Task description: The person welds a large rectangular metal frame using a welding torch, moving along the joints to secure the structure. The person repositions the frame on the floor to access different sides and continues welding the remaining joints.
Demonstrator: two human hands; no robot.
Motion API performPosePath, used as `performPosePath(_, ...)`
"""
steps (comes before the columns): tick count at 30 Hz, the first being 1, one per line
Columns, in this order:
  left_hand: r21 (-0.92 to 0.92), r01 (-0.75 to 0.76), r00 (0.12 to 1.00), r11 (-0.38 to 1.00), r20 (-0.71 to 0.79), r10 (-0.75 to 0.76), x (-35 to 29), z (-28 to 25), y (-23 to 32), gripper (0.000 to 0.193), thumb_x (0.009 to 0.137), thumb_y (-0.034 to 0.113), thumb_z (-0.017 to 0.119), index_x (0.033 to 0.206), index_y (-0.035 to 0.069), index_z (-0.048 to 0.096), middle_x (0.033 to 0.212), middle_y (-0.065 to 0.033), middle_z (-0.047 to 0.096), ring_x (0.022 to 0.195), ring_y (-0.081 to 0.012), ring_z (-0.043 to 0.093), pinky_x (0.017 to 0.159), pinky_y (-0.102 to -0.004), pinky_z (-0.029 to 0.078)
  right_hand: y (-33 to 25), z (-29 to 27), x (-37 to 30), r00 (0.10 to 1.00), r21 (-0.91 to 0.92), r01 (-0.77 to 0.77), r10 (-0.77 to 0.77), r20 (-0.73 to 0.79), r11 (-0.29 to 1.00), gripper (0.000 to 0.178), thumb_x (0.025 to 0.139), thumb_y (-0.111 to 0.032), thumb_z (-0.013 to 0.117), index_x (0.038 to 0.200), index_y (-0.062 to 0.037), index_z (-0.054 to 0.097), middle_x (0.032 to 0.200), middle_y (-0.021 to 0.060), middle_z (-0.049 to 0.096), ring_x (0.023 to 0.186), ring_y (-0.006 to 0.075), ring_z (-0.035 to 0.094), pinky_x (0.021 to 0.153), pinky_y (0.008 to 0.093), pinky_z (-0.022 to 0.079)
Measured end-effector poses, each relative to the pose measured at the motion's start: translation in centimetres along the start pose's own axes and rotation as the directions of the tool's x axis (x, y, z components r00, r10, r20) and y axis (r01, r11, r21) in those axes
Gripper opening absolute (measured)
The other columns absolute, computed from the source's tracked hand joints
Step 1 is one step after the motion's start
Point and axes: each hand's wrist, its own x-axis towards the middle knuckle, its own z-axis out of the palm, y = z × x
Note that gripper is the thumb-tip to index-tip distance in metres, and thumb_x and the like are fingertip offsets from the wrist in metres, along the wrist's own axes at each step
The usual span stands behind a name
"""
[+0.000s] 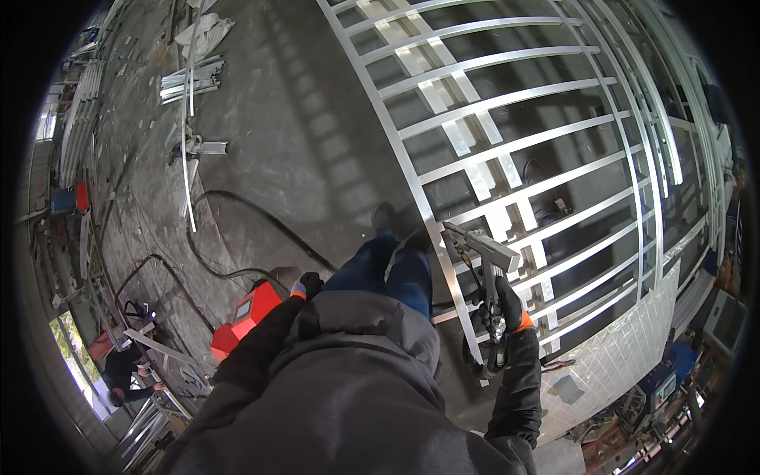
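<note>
Jacket [356, 388], nearest. Right hand [511, 304] grasps 1 tool [494, 250] over the frame [405, 162]; probably heavy, rigid, best held by its handle. Left hand [311, 283], left of frame: grip unclear.

The dark-sleeved left arm [257, 336] angles forward, its black-gloved, orange-cuffed left hand [312, 284] beside the dark-jacketed torso [356, 380]; the dark-sleeved right arm [516, 384] reaches ahead, its black-gloved, orange-cuffed right hand [508, 307] curled in a grip
</note>
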Motion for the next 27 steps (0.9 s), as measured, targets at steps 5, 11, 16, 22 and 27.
performPosePath(5, -0.565, 0.288, 0.950, 0.773, 0.070, -0.303, 0.3, 0.2, 1.8, 0.024, 0.096, 0.026, 0.063, 0.093, 0.002, 0.066, 0.083, -0.0081, 0.071, 0.077, -0.0179, 0.065, 0.070, -0.0368, 0.051, 2.4, -4.1, 2.6, 0.997, -0.163, 0.035, -0.047, -0.067, 0.986, 0.049, 0.113, -0.037, 0.036, 0.135, 0.0012, 0.057, 0.103, 0.0072, 0.071, 0.089, 0.0147, 0.066, 0.080, 0.0303, 0.053)
performPosePath(11, 0.022, -0.132, 0.991, 0.991, 0.005, 0.132, 1.5, 0.1, 0.4, 0.022, 0.091, 0.028, 0.070, 0.090, 0.007, 0.069, 0.084, -0.0150, 0.065, 0.087, -0.0214, 0.066, 0.076, -0.0385, 0.052, -1.2, -1.7, 0.2, 0.997, -0.016, 0.021, -0.020, 0.072, 1.000, 0.047, 0.111, -0.044, 0.037, 0.121, -0.0055, 0.062, 0.091, 0.0031, 0.068, 0.075, 0.0091, 0.063, 0.067, 0.0243, 0.050)
performPosePath(16, -0.224, -0.048, 0.998, 0.973, 0.039, 0.058, 1.5, 1.3, -0.2, 0.023, 0.091, 0.029, 0.067, 0.095, 0.006, 0.070, 0.097, -0.0153, 0.069, 0.094, -0.0228, 0.066, 0.081, -0.0387, 0.052, -3.8, 1.0, -0.5, 1.000, 0.001, -0.001, 0.001, 0.025, 1.000, 0.060, 0.106, -0.057, 0.044, 0.114, -0.0031, 0.067, 0.082, 0.0083, 0.070, 0.061, 0.0160, 0.065, 0.055, 0.0298, 0.053)
performPosePath(22, -0.403, 0.320, 0.942, 0.857, 0.043, -0.332, 0.8, 1.5, 3.6, 0.023, 0.094, 0.028, 0.063, 0.095, 0.006, 0.070, 0.087, -0.0088, 0.070, 0.083, -0.0162, 0.063, 0.075, -0.0351, 0.051, -3.3, -1.6, 0.0, 0.980, -0.293, 0.190, -0.163, 0.115, 0.937, 0.036, 0.111, -0.031, 0.041, 0.125, -0.0029, 0.058, 0.103, 0.0114, 0.067, 0.088, 0.0197, 0.067, 0.077, 0.0331, 0.055)
performPosePath(27, -0.278, 0.311, 0.950, 0.909, 0.066, -0.305, 0.1, 0.8, 6.2, 0.023, 0.094, 0.026, 0.063, 0.086, 0.004, 0.066, 0.080, -0.0089, 0.066, 0.077, -0.0149, 0.060, 0.071, -0.0361, 0.049, 0.7, -4.9, 2.8, 0.829, -0.565, 0.545, -0.501, 0.250, 0.620, 0.039, 0.109, -0.023, 0.045, 0.139, 0.0012, 0.052, 0.126, 0.0147, 0.061, 0.114, 0.0242, 0.059, 0.099, 0.0344, 0.046)
